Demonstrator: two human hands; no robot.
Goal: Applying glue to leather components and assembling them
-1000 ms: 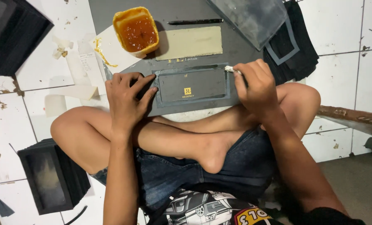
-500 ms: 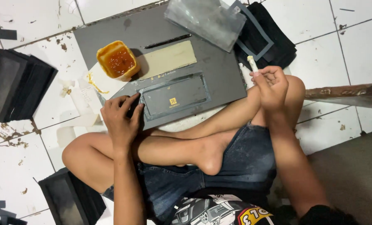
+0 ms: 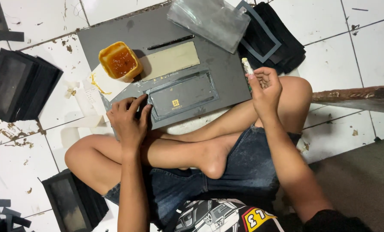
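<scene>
1. Centre of the frame: a flat grey board [image 3: 114,36] lies on the white tiled floor [image 3: 37,17], matte and smooth, with smudges near its upper edge.
2. On the board sits a dark grey rectangular panel [image 3: 183,94], thin, with a raised rim and a small gold mark in its middle. It rests near the lower edge of the board, just above the crossed legs.
3. The left hand [image 3: 127,120] presses down on the panel's left end, fingers spread and curled over its corner, holding nothing else.
4. The right hand [image 3: 265,88], right of centre, is closed around a small brush [image 3: 247,66]; its pale, glue-caked tip points up toward the top of the frame, clear of the panel.
5. Upper left of the board: a square orange tub [image 3: 119,61], soft-edged plastic, holding glossy amber glue, standing on a white paper scrap [image 3: 101,83] with yellow smears.
6. Beside the tub lies a beige card strip [image 3: 170,60], flat and dull, with a thin black stick [image 3: 170,42] just above it.
7. Top of the frame: a crinkled clear plastic bag [image 3: 209,19] overlaps the board's upper edge, next to a stack of black pieces [image 3: 282,43].
8. Left edge and lower left: black box frames [image 3: 18,83] with dusty window fronts.
</scene>
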